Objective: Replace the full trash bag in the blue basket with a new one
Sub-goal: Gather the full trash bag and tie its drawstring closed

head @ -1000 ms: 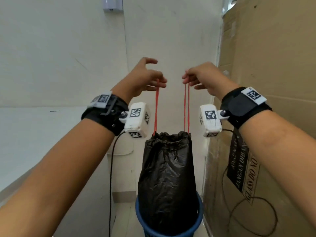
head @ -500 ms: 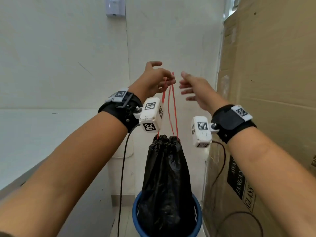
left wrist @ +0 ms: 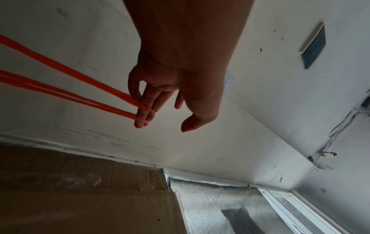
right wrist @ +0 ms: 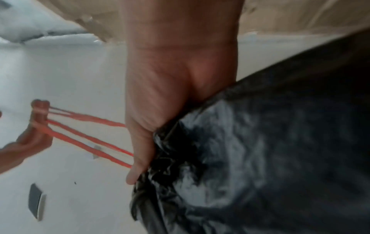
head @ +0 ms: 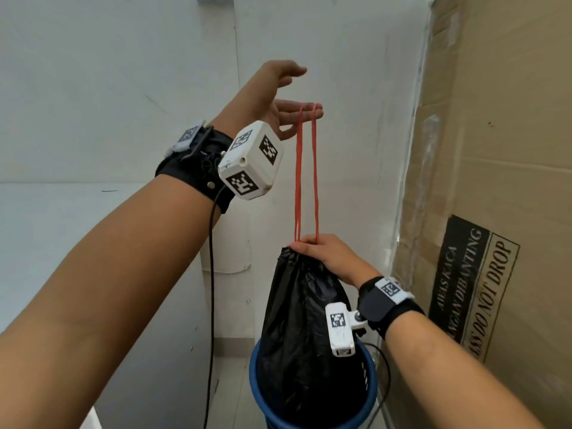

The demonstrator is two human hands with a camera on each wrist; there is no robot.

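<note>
A full black trash bag (head: pixel 303 335) stands in the blue basket (head: pixel 253 379) at the bottom centre, its mouth drawn tight. Its red drawstrings (head: pixel 306 181) run straight up to my left hand (head: pixel 288 113), where both loops hang over two nearly straight fingers (left wrist: pixel 146 110), thumb held apart. Lower down, my right hand (head: pixel 325 255) grips the gathered neck of the bag just where the strings come out. The right wrist view shows that hand (right wrist: pixel 160 110) clenched on crumpled black plastic (right wrist: pixel 260 158), with the strings (right wrist: pixel 86 137) leading off to the left hand.
A tall cardboard box (head: pixel 495 212) printed "DO NOT DROP" stands close against the basket's right side. White walls meet in a corner behind. A black cable (head: pixel 212 274) hangs from my left wrist. A white ledge (head: pixel 62 227) runs along the left.
My right hand let go of its drawstring loop and dropped down to grip the bag's neck. My left hand took both loops and rose, stretching the strings taut.
</note>
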